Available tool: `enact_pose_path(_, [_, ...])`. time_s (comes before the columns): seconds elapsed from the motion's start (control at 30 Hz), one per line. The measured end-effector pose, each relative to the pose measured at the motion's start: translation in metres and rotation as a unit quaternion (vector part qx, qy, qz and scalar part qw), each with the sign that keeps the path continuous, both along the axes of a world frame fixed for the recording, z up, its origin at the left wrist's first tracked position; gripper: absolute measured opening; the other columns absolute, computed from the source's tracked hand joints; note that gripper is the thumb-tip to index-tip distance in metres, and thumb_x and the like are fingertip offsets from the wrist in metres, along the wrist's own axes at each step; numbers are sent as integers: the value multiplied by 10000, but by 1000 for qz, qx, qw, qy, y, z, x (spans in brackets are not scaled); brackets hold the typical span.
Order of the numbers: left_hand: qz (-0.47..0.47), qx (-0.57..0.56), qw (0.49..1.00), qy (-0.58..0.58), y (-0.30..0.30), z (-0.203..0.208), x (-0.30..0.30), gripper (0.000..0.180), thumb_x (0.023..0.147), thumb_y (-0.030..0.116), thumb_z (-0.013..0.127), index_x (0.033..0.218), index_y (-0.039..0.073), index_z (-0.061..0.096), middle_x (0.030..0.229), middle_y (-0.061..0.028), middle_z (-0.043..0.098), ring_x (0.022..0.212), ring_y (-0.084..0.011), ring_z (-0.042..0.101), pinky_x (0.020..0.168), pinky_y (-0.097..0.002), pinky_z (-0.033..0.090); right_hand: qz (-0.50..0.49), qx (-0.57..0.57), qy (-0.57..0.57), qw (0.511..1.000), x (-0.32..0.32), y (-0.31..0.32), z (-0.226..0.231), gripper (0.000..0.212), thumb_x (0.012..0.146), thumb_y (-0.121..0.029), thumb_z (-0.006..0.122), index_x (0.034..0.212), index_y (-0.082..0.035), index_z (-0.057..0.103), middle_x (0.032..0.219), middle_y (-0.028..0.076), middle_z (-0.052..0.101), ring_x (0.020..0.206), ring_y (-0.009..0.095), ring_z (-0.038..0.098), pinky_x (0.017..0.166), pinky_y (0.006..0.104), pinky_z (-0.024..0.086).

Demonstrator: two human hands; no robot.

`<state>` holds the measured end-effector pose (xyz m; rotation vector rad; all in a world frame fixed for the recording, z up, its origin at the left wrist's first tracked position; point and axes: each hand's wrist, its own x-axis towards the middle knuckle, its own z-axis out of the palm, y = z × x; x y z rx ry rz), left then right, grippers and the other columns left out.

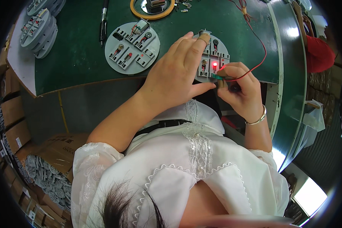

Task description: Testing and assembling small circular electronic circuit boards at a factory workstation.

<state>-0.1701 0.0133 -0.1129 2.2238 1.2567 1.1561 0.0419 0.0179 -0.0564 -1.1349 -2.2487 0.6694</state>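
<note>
Green tabletop [76, 57] crosses the upper frame; brown cartons [17, 136] stand at lower left. We see one round grey board [135, 68] flat at upper centre-left and a second board [223, 46], bearing one glowing red light [215, 64], at upper centre-right. Over it, our left hand [171, 78] spreads thumb from fingers. Our right hand [241, 88] pinches one green connector [217, 76], nearly horizontal, pointing left.

Green bench [76, 43]: a passage is running between the stacked grey discs [46, 36] and the pen [103, 26]. Yellow-rimmed round dish [152, 17]: is occupying the far side. Left hand [174, 72]: is blocking the lit disc [224, 46] from the left. Red wire [265, 51]: is arching across the approach from the right.
</note>
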Motion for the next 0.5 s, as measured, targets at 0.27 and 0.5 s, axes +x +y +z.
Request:
enact_pose_path(0.27, [2, 3, 1000, 9, -1, -3, 2, 967, 720, 315, 907, 1473, -13, 398, 1318, -231, 534, 1339, -441, 506, 1081, -436, 487, -70, -11, 4, 997, 12, 16, 3, 244, 795, 30, 735, 1027, -25, 682, 999, 61, 702, 683, 141, 623, 613, 274, 519])
enact_pose_path(0.5, [-4, 10, 1000, -1, 2, -3, 0, 958, 722, 316, 907, 1471, -7, 404, 1302, -219, 539, 1335, -433, 510, 1073, -430, 494, -79, -1, -4, 997, 16, 36, -4, 249, 810, 23, 738, 1049, -21, 681, 983, 35, 703, 617, 85, 509, 556, 248, 453])
